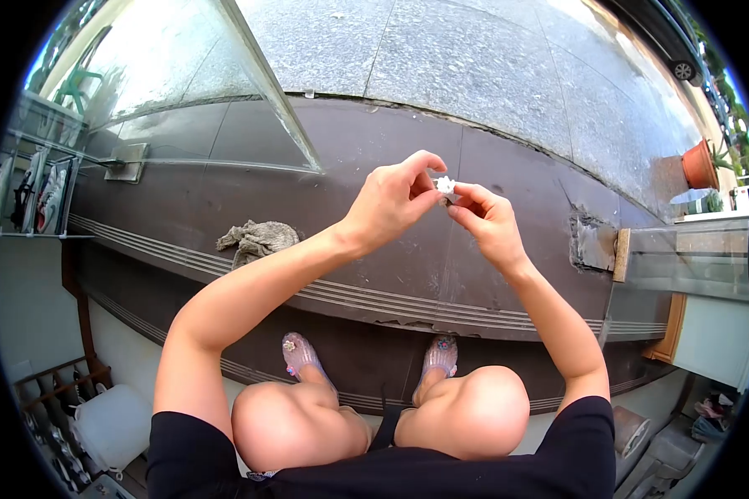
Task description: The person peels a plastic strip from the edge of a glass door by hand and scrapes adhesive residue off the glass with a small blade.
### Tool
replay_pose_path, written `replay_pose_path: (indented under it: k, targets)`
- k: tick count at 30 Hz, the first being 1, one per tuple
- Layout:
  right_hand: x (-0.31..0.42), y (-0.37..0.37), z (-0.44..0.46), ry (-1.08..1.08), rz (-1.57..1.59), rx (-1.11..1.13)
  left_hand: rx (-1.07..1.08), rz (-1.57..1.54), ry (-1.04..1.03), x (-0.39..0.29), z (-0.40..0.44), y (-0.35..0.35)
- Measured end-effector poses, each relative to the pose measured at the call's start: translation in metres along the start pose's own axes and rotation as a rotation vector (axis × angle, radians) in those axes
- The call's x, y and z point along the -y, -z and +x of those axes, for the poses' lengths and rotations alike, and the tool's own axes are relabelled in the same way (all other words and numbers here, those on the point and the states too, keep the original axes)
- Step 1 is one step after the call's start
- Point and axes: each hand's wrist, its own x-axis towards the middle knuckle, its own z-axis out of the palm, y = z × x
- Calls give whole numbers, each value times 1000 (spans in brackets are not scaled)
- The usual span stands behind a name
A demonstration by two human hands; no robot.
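Observation:
Over the dark tiled step, my left hand and my right hand meet around a small white object with a jagged, flower-like top. Its lower part looks greyish and is too small to make out. The left fingers are curled at its left side, thumb and index finger close to it. My right thumb and fingertips pinch it from the right. A crumpled grey cloth lies on the step, below and left of the hands.
A glass door panel stands at the upper left. Broken tile shows at right, beside a glass panel with a wooden edge. An orange plant pot is at far right. A white bucket sits at lower left, racks nearby.

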Motion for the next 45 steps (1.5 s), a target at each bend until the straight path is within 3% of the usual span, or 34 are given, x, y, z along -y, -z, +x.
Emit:
replay_pose_path:
  k: [3,6,13,17,20,21,22,23,24,25,28,31,36,40,41,45]
  targets:
    - [-6,-1,1,48,-59,-53,13,484,-411,8,18,-9]
    - [-19,9,5,67,21,-40,72,569,-464,15,30,-19]
    - [-26,27,7,98,-203,-87,24,685,-528,33,63,-54]
    - [-30,34,32,264,-398,-180,-23,715,-460,32,101,-50]
    - [-12,47,57,278,-360,-279,-122,857,-607,22,164,-21]
    - [-10,52,66,277,-344,-335,-179,953,-567,18,197,-1]
    - [-8,57,72,277,-329,-384,-195,898,-403,13,229,25]
    - [-6,62,76,222,-301,-416,-313,1022,-415,24,262,53]
    - [-8,66,76,197,-262,-415,-242,1066,-17,16,280,72]
    - [-10,71,76,170,-224,-415,-288,967,-55,67,329,101]
    - [-21,81,71,128,-81,-372,-291,879,-116,57,320,122]
    - [-36,89,62,105,133,-287,-629,100,41,60,298,89]
    - [-46,96,56,95,306,-151,-361,-359,181,59,274,59]
    - [-44,97,52,101,182,-123,147,-17,141,23,226,-3]
    - [-44,95,51,105,111,-126,178,215,60,10,213,-17]
    - [-34,84,46,77,-88,-129,315,272,-45,3,189,-53]
